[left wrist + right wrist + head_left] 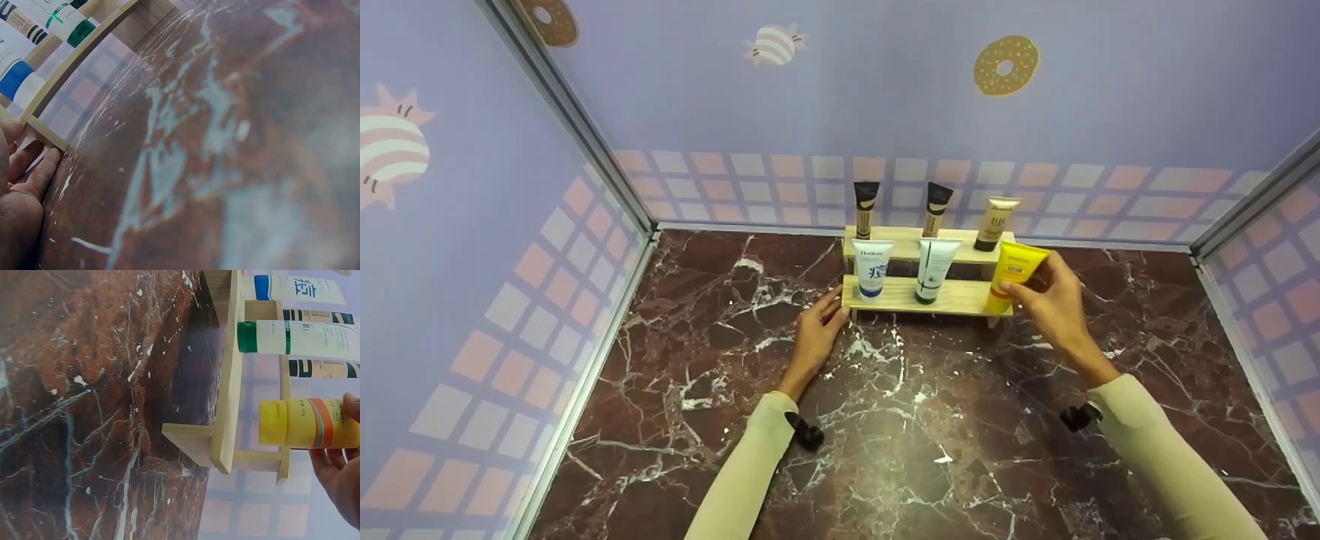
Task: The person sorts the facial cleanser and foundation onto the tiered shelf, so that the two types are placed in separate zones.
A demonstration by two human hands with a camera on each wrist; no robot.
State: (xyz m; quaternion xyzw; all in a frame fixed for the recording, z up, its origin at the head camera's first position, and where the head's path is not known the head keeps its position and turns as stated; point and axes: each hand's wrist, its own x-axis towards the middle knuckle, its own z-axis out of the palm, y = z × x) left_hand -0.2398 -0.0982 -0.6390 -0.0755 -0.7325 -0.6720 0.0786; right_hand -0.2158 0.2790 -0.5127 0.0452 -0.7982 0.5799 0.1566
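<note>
A yellow squeeze tube [1020,266] is pinched between the thumb and fingers of my right hand [1054,300]. Its cap end [273,423] points down, close over the right end of the lower shelf of a two-tier wooden rack [960,294]. My left hand [816,334] holds the rack's left end, thumb by the front corner and fingers [42,174] along the side leg. Upright on that lower shelf are a white tube with a blue cap [872,268] and a white tube with a green cap [304,337].
The upper shelf bears two black-topped tubes [866,210] and a beige tube with a dark cap [996,223]. Beneath the rack is a dark red marbled tabletop [885,465]. Patterned lilac walls [870,97] stand behind and at both sides.
</note>
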